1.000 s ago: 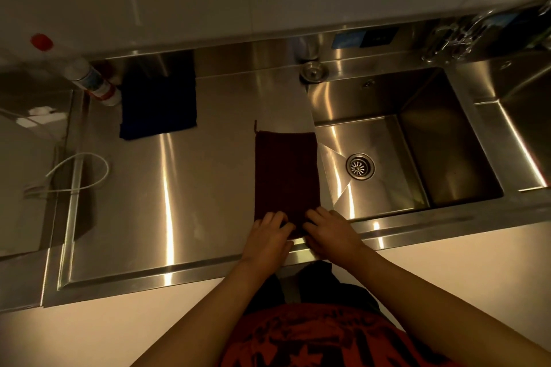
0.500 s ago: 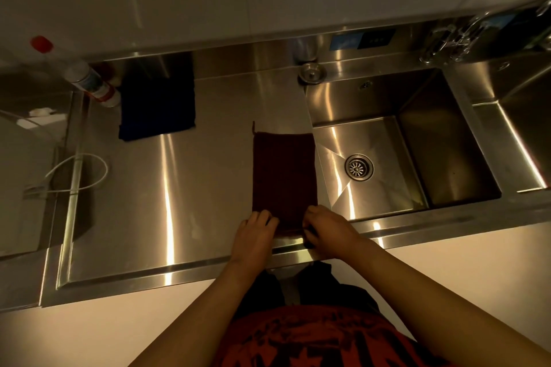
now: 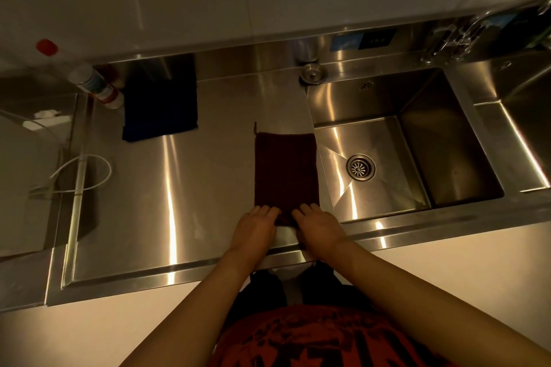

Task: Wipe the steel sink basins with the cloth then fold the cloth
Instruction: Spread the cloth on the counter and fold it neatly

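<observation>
Here the dark maroon cloth lies flat as a tall rectangle on the brushed steel drainboard, its right edge just beside the rim of the sink basin, with a small loop sticking up from its far left corner. Both hands sit on its near edge: the left hand and the right hand lie side by side with fingers laid over the fabric, though whether they pinch the hem or merely press on it cannot be told. The basin is a deep, square-cornered steel box with a round slotted drain in its floor; a second basin adjoins it on the right. Farther back on the drainboard rests a dark blue cloth, and just left of it a tilted white bottle with a red band. A thin white cable loops over the left ledge. A round steel strainer plug sits near the back wall.
</observation>
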Demonstrator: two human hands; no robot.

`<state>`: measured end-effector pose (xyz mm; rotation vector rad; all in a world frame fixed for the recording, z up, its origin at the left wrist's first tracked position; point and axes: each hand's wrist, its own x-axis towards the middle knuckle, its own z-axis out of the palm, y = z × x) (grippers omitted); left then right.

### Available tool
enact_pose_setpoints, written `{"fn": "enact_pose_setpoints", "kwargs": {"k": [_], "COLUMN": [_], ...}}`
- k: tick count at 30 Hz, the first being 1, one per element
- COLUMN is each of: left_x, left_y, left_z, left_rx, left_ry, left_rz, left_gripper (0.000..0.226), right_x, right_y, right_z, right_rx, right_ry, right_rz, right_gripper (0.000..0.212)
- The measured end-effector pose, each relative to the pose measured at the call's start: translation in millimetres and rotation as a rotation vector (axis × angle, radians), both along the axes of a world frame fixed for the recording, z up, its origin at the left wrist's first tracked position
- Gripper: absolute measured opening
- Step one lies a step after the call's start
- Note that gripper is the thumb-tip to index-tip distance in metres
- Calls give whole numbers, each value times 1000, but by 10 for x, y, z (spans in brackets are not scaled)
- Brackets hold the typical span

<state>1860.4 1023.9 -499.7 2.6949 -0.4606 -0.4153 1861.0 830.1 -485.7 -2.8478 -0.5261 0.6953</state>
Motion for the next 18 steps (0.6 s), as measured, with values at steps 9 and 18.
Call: {"fn": "enact_pose_setpoints", "kwargs": {"k": [9, 18], "left_x": [-105, -181], "left_y": [103, 67], "left_z": [-52, -9], "left_rx": [40, -93], "left_ry": [-14, 62], "left_rz": [21, 10], "left_gripper": [43, 29], "right_x": [-77, -233], "right_y": [-175, -248], "right_z": [4, -1], "right_rx": [67, 37], "right_ry": [-87, -46], "right_rz": [2, -53], "right_gripper": [33, 51]}}
